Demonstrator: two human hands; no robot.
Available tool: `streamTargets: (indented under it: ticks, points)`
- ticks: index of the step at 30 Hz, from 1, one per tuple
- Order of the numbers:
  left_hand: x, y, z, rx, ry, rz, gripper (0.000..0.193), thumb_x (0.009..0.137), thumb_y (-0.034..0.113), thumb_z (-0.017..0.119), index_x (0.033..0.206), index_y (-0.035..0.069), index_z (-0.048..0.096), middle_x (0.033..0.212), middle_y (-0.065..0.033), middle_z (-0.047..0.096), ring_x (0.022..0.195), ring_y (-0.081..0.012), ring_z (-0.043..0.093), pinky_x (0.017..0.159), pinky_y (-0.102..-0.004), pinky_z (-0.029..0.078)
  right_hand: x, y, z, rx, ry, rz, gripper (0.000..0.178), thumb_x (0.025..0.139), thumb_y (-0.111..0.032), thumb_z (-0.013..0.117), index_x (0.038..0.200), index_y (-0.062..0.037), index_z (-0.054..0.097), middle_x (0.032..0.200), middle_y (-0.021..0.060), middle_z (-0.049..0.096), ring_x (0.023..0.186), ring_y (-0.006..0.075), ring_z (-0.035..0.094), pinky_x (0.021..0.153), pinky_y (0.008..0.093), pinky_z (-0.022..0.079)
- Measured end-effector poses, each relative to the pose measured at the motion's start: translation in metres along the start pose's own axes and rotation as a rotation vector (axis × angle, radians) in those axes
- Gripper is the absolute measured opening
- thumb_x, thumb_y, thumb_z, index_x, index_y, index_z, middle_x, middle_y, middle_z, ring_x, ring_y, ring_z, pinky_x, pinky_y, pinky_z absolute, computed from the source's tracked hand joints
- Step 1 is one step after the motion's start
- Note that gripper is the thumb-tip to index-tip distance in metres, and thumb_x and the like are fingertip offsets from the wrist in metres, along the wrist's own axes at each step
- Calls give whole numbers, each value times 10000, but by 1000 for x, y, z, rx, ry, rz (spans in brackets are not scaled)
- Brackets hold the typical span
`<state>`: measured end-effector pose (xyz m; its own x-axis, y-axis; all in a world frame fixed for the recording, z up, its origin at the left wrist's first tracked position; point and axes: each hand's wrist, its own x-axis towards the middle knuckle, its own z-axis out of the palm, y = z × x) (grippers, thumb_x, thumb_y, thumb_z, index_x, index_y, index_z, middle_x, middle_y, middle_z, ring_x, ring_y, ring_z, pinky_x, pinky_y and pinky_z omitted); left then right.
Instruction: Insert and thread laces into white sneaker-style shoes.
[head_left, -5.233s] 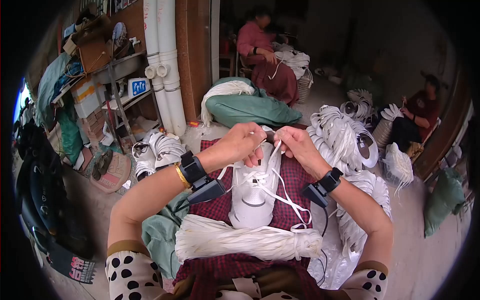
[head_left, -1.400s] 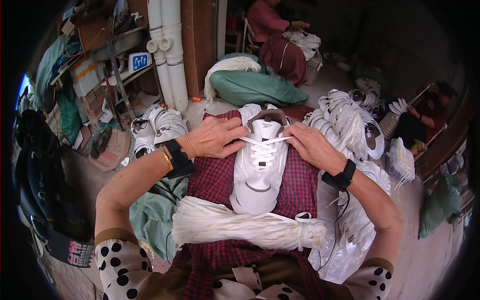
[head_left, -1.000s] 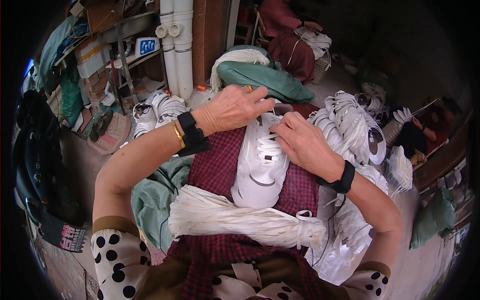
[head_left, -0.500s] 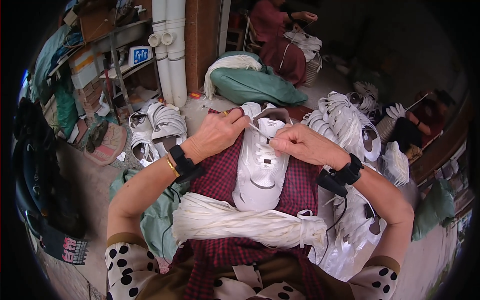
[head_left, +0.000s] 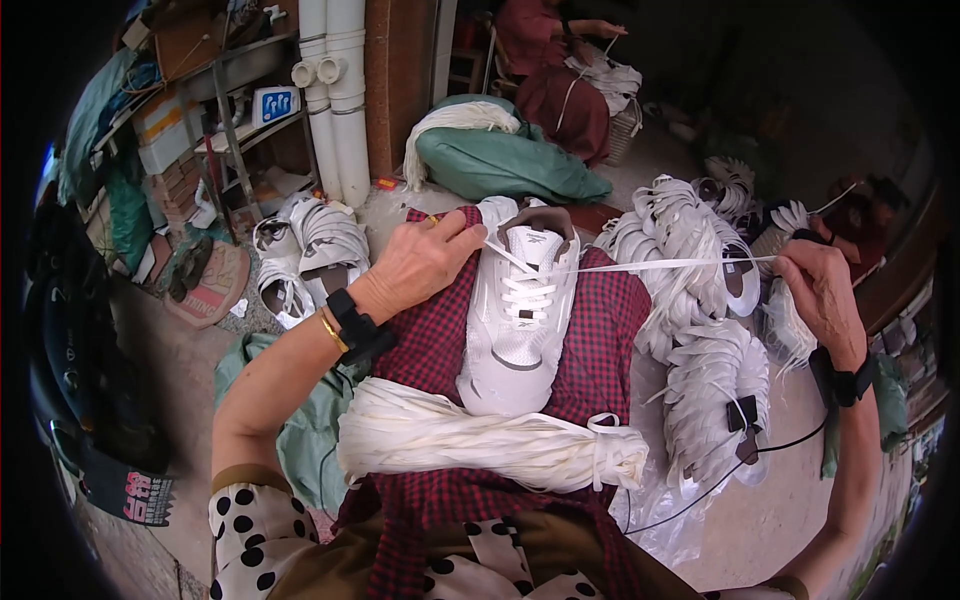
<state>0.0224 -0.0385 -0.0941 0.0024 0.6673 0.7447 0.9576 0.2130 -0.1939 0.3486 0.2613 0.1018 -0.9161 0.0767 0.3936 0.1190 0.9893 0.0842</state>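
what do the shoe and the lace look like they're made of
Shoe: white, seemingly mesh at the toe with smooth synthetic or leather panels, matte. Lace: flat white woven fabric, pulled taut between the left hand and right hand.

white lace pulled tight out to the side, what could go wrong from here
The right hand draws the white lace taut across the stacked shoes; it might snag there. The left hand only steadies the white sneaker at its top, so the sneaker could slide off the checked cloth.

Red-checked lap cloth [head_left: 600, 330] carries white shoe [head_left: 515, 330], white lace bundle [head_left: 490, 445] across lap.
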Motion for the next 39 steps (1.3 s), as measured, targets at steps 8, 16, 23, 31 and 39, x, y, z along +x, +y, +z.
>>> streamTargets:
  ticks: [8, 16, 23, 31, 39]
  points:
    - [39, 0, -23, 104, 81, 183, 362, 825, 113, 652, 1186, 124, 628, 857, -49, 521, 609, -217, 580, 542, -354, 485, 3, -23, 101, 444, -189, 9, 257, 884, -92, 636, 1121, -4, 681, 960, 141, 661, 821, 250, 652, 674, 337, 533]
    - [57, 12, -34, 89, 91, 313, 452, 773, 102, 669, 1221, 139, 635, 853, -27, 499, 645, -176, 556, 543, -328, 475, 106, -90, 185, 694, -280, -571, 289, 997, -268, 551, 1061, -22, 690, 882, 76, 627, 874, 205, 600, 763, 312, 482]
    - [46, 17, -11, -347, 97, -65, 199, 835, 69, 698, 1034, 70, 706, 849, -81, 551, 836, -272, 577, 717, -370, 487, 57, -56, 102, 1920, -48, -139, 191, 1043, -228, 512, 998, -48, 559, 739, -9, 475, 699, 113, 468, 542, 234, 385]
    - [59, 31, -5, -531, -348, -49, 128, 763, 91, 742, 883, 80, 699, 983, -84, 544, 1042, -279, 500, 896, -424, 366, -39, 122, 24, 1842, 603, 148, 124, 1066, -127, 475, 1137, -29, 503, 794, -16, 431, 660, 60, 398, 415, 160, 302]
    - [68, 35, 0, -462, -555, 82, 136, 797, 113, 673, 932, 100, 682, 978, -81, 532, 1050, -272, 494, 891, -415, 356, -116, 219, 80, 1834, 724, 479, 165, 1058, -183, 514, 1116, -39, 566, 835, 21, 596, 695, 83, 559, 420, 169, 354]
